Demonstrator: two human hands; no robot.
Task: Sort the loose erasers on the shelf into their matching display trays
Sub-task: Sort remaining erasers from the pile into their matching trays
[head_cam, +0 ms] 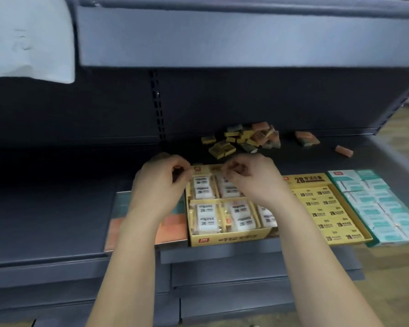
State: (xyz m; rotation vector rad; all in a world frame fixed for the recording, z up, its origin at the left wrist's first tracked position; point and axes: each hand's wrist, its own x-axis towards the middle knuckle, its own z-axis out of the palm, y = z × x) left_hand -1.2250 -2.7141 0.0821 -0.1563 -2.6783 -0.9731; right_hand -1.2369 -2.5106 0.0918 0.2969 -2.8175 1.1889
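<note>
A pile of loose yellow, orange and grey erasers (246,138) lies at the back of the dark shelf, with two stray orange erasers (307,138) (344,151) to its right. In front stand four display trays: an orange-teal one (172,225), a yellow tray of white erasers (224,239), a yellow tray of yellow 2B erasers (321,204) and a teal-white one (376,204). My left hand (161,182) and my right hand (253,178) hover over the back of the white-eraser tray, curled fingers pinching its upright back flap (213,168). A brownish shape shows inside my right fingers; it is too blurred to identify.
An upper shelf (222,36) overhangs the work area, with a white sheet (26,36) hanging at its left. The shelf's raised right rim (392,152) runs beside the teal tray. Lower shelves (246,279) jut out below the trays. The shelf's left part is dark.
</note>
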